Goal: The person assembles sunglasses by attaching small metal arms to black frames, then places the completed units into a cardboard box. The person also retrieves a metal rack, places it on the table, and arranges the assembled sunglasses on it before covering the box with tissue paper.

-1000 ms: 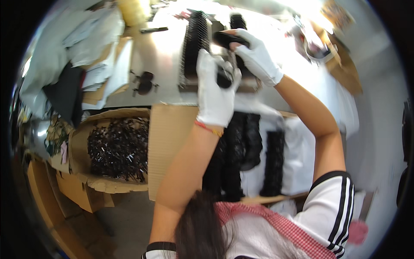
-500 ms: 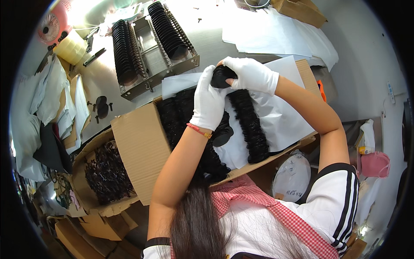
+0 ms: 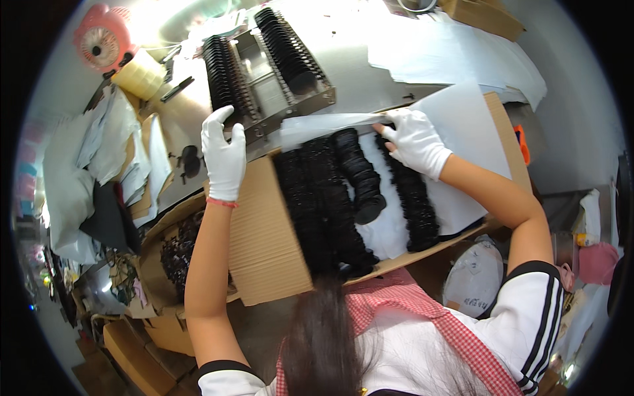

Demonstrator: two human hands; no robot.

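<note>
An open cardboard box (image 3: 269, 244) lined with white paper holds rows of thin black lens-like discs (image 3: 317, 204). A shorter curved row of discs (image 3: 360, 175) lies between the longer ones. My left hand (image 3: 223, 158), in a white glove, is raised with its fingers apart and nothing in it. It is by the near end of a metal rack (image 3: 267, 59) that carries two rows of black discs. My right hand (image 3: 417, 144), gloved too, is over the box's far edge, thumb and fingers closed at the edge of a white paper sheet (image 3: 323, 127).
Several loose black discs (image 3: 190, 162) and small screws lie left of the rack. A pink fan (image 3: 102, 43), a yellow tape roll (image 3: 140, 76) and a black pen (image 3: 177, 88) stand or lie behind. White paper sheets (image 3: 456, 53) are at back right. Another box (image 3: 173, 264) holds dark pieces.
The discs held between both hands have left them, and the short row in the box now shows more discs. My left hand moved left toward the rack; my right hand lowered to the paper's edge.
</note>
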